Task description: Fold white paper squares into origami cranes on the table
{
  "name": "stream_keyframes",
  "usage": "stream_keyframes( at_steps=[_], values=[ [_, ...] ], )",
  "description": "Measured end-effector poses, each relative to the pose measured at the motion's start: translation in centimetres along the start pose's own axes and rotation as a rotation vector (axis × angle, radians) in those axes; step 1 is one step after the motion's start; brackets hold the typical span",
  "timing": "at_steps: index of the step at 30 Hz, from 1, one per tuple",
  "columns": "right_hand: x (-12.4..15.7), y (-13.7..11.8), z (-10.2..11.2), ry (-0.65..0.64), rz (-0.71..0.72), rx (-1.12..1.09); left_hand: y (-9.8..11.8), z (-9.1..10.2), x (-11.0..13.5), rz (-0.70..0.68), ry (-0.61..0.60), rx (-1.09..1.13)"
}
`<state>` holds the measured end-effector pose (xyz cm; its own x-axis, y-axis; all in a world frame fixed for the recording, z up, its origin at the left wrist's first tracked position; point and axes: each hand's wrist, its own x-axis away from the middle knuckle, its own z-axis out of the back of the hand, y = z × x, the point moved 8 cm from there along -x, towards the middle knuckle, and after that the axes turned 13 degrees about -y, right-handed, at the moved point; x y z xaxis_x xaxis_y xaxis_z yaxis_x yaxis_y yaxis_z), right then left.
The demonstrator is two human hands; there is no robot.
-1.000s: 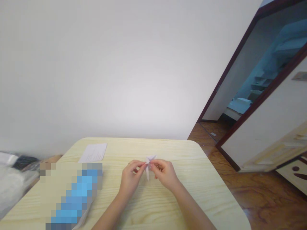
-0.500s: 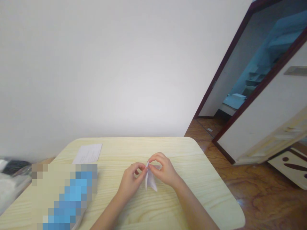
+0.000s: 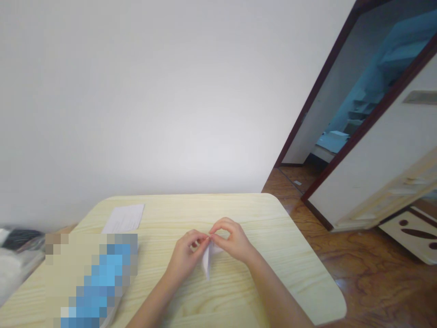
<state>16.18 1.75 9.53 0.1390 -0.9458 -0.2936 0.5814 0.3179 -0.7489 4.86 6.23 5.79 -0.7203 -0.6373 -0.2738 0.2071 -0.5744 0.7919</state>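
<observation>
Over the middle of the pale wood-grain table (image 3: 184,213), both my hands meet at a small folded piece of white paper (image 3: 206,264). My left hand (image 3: 189,252) pinches its top between thumb and forefinger. From the other side my right hand (image 3: 234,241) pinches the same upper edge, its fingertips touching those of the left. Below the fingertips a narrow flap of the paper hangs down to a point. Part of the paper lies hidden behind the fingers.
A white printed sheet (image 3: 124,217) lies at the table's back left. A blurred-out bluish thing (image 3: 105,278) takes up the left front. A white wall (image 3: 170,100) stands behind the table. To the right are a wooden floor (image 3: 344,259) and an open doorway.
The folded paper has turned between my fingers: two spread flaps showed before, and now mainly one narrow flap hangs down. My fingertips have drawn closer together. The view has shifted slightly.
</observation>
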Motion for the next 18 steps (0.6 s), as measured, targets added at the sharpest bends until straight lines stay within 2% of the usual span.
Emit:
stream_keyframes(
  at_steps=[18],
  values=[
    [-0.1,0.8,-0.2,-0.001,-0.046,-0.063,-1.3,-0.3,0.2,0.058,-0.014,-0.022]
  ],
)
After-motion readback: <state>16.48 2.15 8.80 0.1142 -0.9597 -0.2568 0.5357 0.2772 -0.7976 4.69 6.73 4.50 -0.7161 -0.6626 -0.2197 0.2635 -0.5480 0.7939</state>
